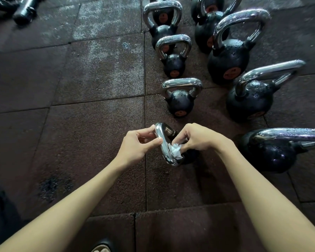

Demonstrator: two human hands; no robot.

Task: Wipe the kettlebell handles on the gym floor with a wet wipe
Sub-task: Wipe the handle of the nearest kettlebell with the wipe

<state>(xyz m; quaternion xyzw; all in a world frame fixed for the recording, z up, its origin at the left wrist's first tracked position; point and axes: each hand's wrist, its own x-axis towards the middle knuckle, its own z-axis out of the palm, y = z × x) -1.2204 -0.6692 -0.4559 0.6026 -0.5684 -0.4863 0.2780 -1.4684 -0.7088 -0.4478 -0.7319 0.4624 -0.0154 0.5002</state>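
The nearest kettlebell [189, 157] sits on the dark rubber floor [98, 124], tipped so its chrome handle [166, 155] faces up toward the camera. The left hand [135, 146] pinches the upper side of that handle between thumb and curled fingers [147, 130]. The right hand [198, 139] reaches through the loop of the handle, its fingers [182, 140] curled round a crumpled white wet wipe [175, 150] and pressing it against the inner side of the handle, low down.

Past the hands a row of small black kettlebells runs away from the camera, the closest of them [180, 102] upright just beyond the one being held. A second row of larger ones stands to the right, with a big one [269, 151] near the right forearm. All have chrome handles. A dark dumbbell [24, 10] lies at the far left corner, and a shoe tip [100, 249] shows at the bottom edge.
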